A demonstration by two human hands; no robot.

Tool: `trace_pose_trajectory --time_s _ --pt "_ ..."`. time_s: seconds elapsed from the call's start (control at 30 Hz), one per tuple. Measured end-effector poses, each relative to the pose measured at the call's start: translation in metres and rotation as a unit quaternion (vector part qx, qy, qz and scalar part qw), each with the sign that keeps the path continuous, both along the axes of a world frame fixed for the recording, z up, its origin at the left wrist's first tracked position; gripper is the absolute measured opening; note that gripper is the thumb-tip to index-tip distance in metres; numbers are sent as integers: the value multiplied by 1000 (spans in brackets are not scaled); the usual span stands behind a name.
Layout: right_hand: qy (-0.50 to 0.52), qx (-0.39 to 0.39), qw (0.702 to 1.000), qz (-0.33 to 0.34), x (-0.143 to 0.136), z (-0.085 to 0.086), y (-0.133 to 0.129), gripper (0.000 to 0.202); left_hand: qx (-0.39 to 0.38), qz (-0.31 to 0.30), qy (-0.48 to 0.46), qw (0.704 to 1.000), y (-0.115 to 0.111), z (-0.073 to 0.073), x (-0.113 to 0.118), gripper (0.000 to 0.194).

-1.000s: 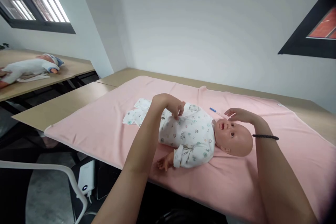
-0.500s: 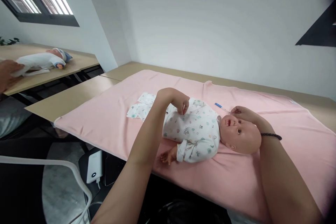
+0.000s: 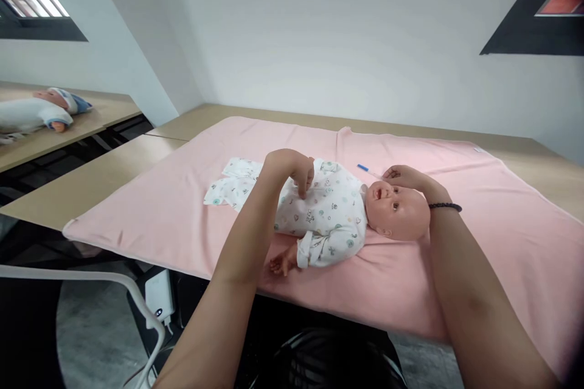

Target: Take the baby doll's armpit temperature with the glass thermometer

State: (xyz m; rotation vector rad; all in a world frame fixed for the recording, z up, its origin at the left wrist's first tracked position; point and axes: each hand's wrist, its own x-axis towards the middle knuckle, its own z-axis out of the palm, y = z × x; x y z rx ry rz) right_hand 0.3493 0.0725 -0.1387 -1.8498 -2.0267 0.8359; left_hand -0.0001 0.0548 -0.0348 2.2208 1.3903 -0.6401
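Note:
A baby doll point(image 3: 396, 209) in a white patterned outfit point(image 3: 319, 213) lies on its back on a pink cloth point(image 3: 173, 213), head to the right. My left hand point(image 3: 298, 173) is closed over the middle of the outfit, fingertips down on the fabric; what they pinch, if anything, is too small to tell. Beyond the doll's head, my right hand point(image 3: 404, 176) has its fingers closed on the clear end of a thin stick with a blue tip point(image 3: 362, 167).
Another doll point(image 3: 50, 109) in white with a blue cap lies on a table point(image 3: 114, 110) at the far left. A white power bank point(image 3: 159, 295) and a pale curved tube point(image 3: 109, 275) are below the near edge. A wall stands behind the table.
The view has shifted to the right, so everything appears farther left. The person's hand at the other doll has left the view. My two hands remain at nearly the same places on the doll.

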Motion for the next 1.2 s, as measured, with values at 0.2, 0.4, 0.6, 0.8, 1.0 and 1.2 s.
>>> trace_pose_trajectory --time_s 0.2,0.4,0.6,0.8,1.0,1.2 --pt "25 13 1000 -11 6 -1 14 13 21 -20 -11 1000 -6 8 -5 31" --pt "107 123 985 -54 5 30 19 19 39 -24 -27 999 -3 11 -14 42" --pt "391 278 877 8 -52 93 -25 20 166 -9 -192 967 -16 20 -16 67" --pt "415 323 848 60 -103 118 -71 19 357 -55 -421 832 -44 35 -5 43" --pt "423 336 839 59 -115 121 -87 24 433 -62 -514 738 -57 44 -7 21" --pt "421 359 832 54 -124 125 -99 26 456 -44 -552 697 -61 47 -14 18"
